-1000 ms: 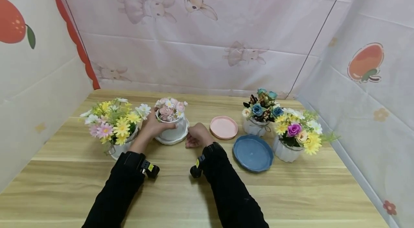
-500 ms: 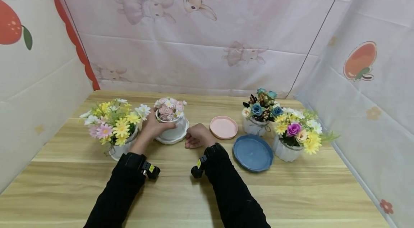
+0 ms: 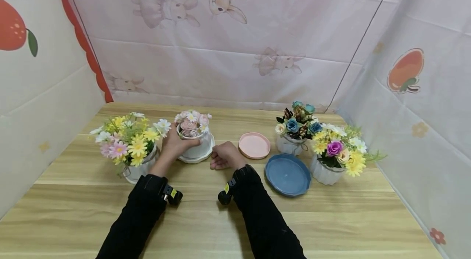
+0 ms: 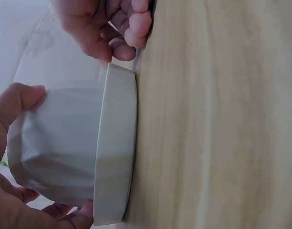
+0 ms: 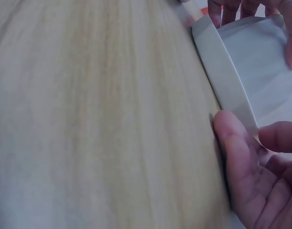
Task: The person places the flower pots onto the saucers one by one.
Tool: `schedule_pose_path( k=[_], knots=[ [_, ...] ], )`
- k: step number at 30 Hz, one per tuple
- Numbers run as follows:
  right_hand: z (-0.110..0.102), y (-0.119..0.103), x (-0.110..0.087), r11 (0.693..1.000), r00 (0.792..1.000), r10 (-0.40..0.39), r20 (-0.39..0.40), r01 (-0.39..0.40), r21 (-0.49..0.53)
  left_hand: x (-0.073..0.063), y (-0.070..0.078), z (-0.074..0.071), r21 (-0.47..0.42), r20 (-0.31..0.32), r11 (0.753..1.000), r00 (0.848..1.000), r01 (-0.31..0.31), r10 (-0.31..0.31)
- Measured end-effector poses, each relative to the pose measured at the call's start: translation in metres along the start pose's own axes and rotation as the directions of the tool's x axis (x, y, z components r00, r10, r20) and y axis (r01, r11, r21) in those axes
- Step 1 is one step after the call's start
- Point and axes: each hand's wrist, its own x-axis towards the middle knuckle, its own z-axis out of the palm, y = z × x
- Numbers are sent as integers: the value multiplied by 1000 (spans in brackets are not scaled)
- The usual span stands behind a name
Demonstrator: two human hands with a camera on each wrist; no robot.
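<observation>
My left hand (image 3: 172, 144) holds a white flower pot (image 4: 65, 138) with pink and white flowers (image 3: 191, 123), its thumb and fingers spread round the sides. The pot stands upright in a white saucer (image 4: 116, 148) with a scalloped rim, which sits on the wooden table. At the saucer's near right edge, my right hand (image 3: 227, 155) pinches the rim between its thumb and curled fingers; the right wrist view shows this saucer rim (image 5: 227, 71) at the fingertips. The pot's far side is hidden by my left hand.
Left of my left hand stands a pot of yellow and pink daisies (image 3: 136, 144). To the right are a pink saucer (image 3: 254, 145), a blue saucer (image 3: 288, 174), a pot with blue roses (image 3: 292, 132) and a pot with yellow and purple flowers (image 3: 335, 157). Printed cloth walls enclose the table.
The pot with pink flowers has shifted very slightly left in my left hand. My right hand stays at the saucer's edge, and the other things have not moved.
</observation>
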Motion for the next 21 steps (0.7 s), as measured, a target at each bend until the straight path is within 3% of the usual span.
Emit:
schedule_pose_path(
  k=[7,11,15,19,21],
  knots=[
    [-1,2,-3,1000,999,-28,32,28,-5,-3,1,3,35,-40,999,999,6,-5],
    [-2,5,-5,998,997,-66,45,67,-12,-2,2,4,51,-23,999,1000,-5,6],
    [0,6,-8,988,991,-126,32,129,-89,-4,3,2,105,5,994,1000,8,-8],
    [1,5,-15,948,978,-208,22,208,-240,-8,6,-3,159,54,987,998,10,-19],
    [0,3,-19,902,968,-249,17,238,-360,-10,7,-7,193,89,981,996,-5,-13]
  ],
)
